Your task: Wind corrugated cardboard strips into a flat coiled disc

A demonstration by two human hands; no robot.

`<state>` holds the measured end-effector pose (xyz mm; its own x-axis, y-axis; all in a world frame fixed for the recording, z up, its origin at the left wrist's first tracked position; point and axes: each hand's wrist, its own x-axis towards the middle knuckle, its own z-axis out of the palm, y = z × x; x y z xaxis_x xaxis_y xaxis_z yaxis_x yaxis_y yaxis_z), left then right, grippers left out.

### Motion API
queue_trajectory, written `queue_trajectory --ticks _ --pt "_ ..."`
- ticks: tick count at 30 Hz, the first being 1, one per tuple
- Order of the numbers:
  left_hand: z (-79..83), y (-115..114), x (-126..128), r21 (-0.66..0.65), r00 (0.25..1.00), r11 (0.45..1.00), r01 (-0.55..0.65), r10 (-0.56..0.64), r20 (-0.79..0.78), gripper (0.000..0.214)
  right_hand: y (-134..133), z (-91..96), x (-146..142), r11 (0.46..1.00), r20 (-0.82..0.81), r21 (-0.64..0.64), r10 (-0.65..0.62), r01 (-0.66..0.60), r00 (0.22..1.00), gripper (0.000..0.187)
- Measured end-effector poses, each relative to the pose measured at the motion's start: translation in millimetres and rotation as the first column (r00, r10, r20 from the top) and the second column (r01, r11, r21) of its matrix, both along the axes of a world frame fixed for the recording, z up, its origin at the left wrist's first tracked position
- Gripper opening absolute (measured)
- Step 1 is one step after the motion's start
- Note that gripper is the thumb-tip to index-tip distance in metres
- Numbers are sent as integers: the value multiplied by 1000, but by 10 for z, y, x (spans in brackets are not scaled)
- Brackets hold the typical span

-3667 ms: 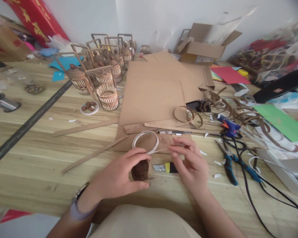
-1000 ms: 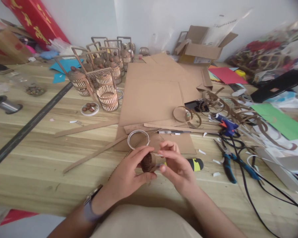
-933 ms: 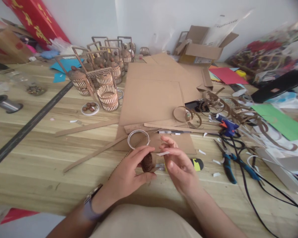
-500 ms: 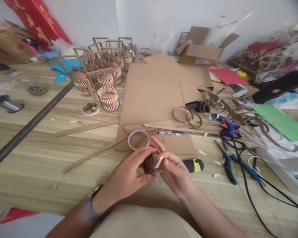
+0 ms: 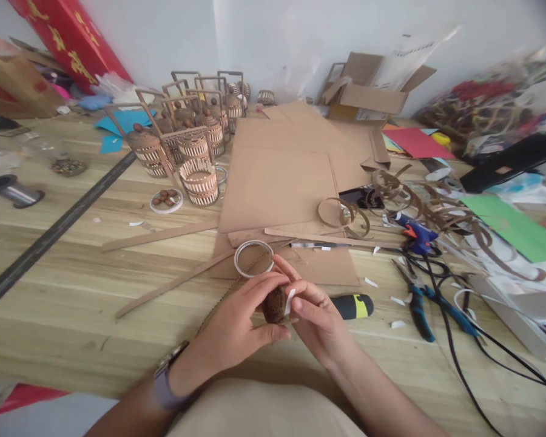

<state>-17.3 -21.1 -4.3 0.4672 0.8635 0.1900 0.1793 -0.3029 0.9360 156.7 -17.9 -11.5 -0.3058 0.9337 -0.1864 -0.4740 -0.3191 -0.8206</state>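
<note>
Between the fingers and thumb of my left hand [image 5: 236,315] sits a small dark-brown rounded piece [image 5: 274,305] with a rough, ridged surface. My right hand [image 5: 316,315] meets it from the other side, thumb and fingers closed on a small white strip [image 5: 290,301] that lies against the brown piece. The fingers hide part of the piece. Just beyond the hands is a white tape roll [image 5: 253,259] lying flat. A black and yellow handle [image 5: 355,306] shows beside my right hand, its other end hidden behind that hand.
Small slatted baskets [image 5: 199,182] with tall handles stand at back left, near a dish of brown balls [image 5: 166,199]. Flat cardboard [image 5: 277,182] covers the middle. To the right lie pliers [image 5: 421,303], a blue glue gun [image 5: 414,232], black cables and curled brown strips [image 5: 395,188].
My right hand has turned slightly, and the white strip now stands more upright and closer against the brown piece. My left hand keeps its hold.
</note>
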Motion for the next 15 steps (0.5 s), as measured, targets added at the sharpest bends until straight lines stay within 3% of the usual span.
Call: queue_trajectory --ticks 10,15 --pt "1 16 7 -54 1000 999 0 2 30 57 -27 9 -31 998 -15 -62 -28 27 1000 17" --pt "-10 3 7 -87 999 996 -9 12 30 56 -41 -14 -40 998 17 -32 -49 49 999 16"
